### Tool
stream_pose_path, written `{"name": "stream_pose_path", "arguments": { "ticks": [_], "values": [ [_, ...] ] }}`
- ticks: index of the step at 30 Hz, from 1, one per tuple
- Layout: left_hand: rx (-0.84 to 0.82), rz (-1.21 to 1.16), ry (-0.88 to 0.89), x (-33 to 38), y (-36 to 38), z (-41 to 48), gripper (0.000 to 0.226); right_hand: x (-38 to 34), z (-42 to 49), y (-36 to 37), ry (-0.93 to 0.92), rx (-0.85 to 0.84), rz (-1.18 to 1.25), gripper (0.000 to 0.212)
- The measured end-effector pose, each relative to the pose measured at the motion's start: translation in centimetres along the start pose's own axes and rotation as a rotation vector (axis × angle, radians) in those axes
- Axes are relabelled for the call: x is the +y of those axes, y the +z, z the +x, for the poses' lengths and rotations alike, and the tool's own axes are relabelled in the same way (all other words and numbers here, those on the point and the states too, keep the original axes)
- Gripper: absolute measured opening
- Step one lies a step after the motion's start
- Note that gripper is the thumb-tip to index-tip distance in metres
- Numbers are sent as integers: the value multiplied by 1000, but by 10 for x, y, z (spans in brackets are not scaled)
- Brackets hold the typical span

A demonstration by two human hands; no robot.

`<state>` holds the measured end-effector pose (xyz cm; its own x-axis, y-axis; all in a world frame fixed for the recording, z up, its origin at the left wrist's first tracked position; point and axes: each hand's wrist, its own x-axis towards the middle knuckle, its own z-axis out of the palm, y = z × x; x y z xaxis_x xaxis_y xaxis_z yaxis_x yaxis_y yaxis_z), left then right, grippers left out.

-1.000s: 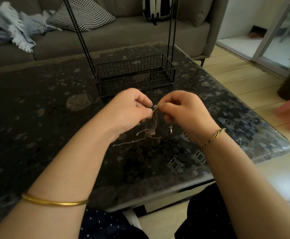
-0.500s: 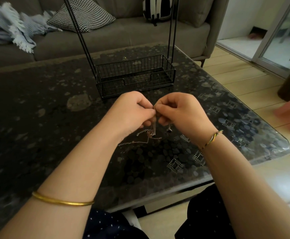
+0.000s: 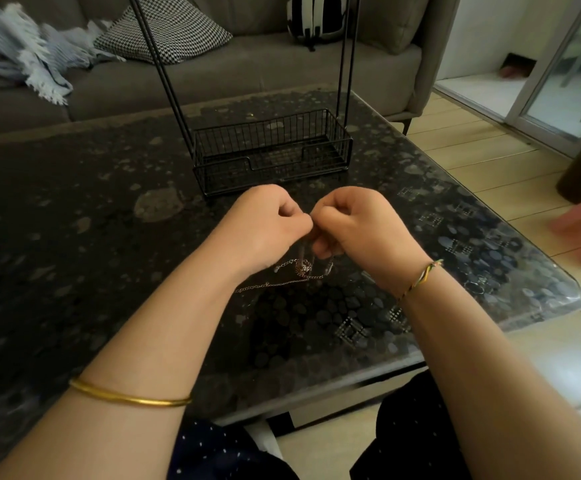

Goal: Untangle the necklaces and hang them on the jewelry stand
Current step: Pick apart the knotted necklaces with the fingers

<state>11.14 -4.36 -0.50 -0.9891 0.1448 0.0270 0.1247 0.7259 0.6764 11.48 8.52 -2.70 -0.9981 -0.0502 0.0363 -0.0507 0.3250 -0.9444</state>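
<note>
Two hands drawn closer, left hand (image 3: 265, 226) and right hand (image 3: 361, 230) pinching necklaces (image 3: 299, 271), one jewelry stand (image 3: 269, 144)

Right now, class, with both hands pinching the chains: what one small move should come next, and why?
Probably ease the hands slightly apart to loosen the tangle. The left hand and right hand pinch the necklaces nearly fingertip to fingertip, and that tangle hangs just below them, with one chain end trailing leftward over the glass table.

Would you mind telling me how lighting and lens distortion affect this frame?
Head view: daylight from the right glares on the table, whose edges the wide lens bows; the necklaces look faint and blurred below the left hand and right hand.
</note>
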Motion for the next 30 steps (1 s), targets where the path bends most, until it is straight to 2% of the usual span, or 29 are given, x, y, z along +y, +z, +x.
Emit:
{"name": "stream_pose_path", "arguments": {
  "ticks": [10,13,20,25,30],
  "values": [
    [-93,-219,37,-10,0,9,10,-2,2,3,202,-7,432,17],
    [-82,-293,11,-14,1,11,13,0,1,-3,116,-29,291,14],
    [-65,-272,-7,-16,0,13,7,-2,0,-8,-58,-18,-42,7],
    [-76,-301,-28,-16,1,14,14,1,0,-11,-59,-18,-10,9],
    [-102,-327,-16,-14,1,16,20,0,1,-6,41,-42,137,14]
  ]
}}
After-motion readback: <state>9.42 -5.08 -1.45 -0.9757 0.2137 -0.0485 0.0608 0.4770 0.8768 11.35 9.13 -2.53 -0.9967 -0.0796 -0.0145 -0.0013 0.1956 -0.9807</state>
